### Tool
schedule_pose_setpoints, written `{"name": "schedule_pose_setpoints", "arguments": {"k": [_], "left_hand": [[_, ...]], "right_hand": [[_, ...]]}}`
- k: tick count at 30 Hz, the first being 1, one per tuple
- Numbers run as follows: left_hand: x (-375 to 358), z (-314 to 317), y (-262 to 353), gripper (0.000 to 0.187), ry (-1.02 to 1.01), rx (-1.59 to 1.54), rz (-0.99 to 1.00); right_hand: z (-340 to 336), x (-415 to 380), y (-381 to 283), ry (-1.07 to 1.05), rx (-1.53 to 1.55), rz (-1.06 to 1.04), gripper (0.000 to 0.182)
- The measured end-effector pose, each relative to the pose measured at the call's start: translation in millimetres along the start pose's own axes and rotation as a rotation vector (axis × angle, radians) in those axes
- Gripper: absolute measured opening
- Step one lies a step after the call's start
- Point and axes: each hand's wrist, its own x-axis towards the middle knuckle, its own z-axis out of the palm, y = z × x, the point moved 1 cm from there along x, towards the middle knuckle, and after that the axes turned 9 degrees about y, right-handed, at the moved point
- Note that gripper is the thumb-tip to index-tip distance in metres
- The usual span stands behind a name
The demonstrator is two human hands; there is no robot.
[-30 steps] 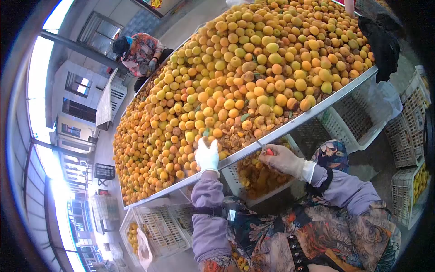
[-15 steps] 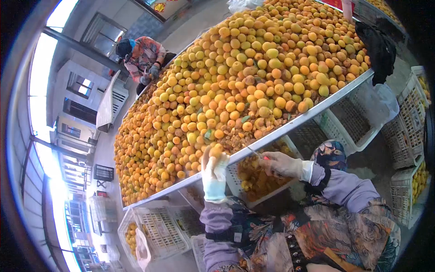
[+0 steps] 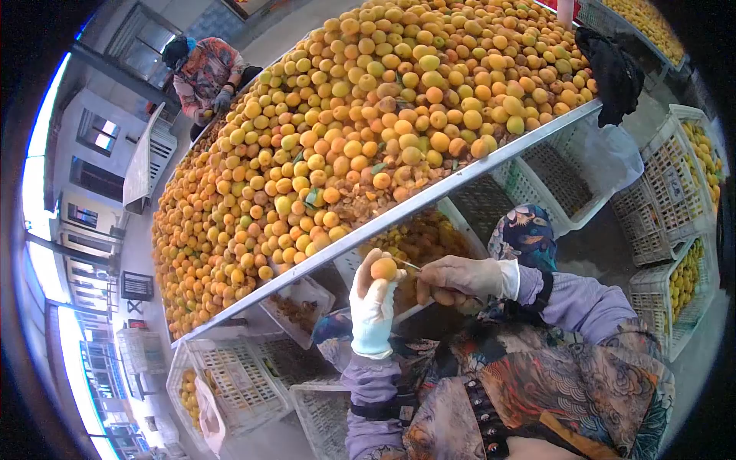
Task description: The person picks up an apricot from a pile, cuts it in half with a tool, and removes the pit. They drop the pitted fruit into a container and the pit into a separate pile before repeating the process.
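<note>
Left hand [image 3: 372,310] pinches a seemingly uncut apricot [image 3: 384,268]; right hand [image 3: 469,277] grips a thin blade [image 3: 409,264] beside it. Beyond them lie cut pieces [image 3: 360,205] and many whole apricots [image 3: 428,63].

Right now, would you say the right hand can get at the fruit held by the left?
Probably yes: the right hand is close by, its thin tool pointing at the fruit, with nothing apparent between.

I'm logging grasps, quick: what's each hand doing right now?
Left hand: closed on an orange fruit.
Right hand: closed on a thin metal tool.
</note>
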Motion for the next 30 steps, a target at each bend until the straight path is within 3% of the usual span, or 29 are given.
{"name": "schedule_pose_setpoints", "arguments": {"k": [10,30], "left_hand": [[-11,-9,-4,0.052,0.0,0.04,-0.023],[-12,-12,2,0.043,0.029,0.192,-0.107]], "right_hand": [[7,-5,5,-0.057,-0.133,-0.071,0.047],[10,-2,10,-0.049,-0.19,0.012,0.049]]}}
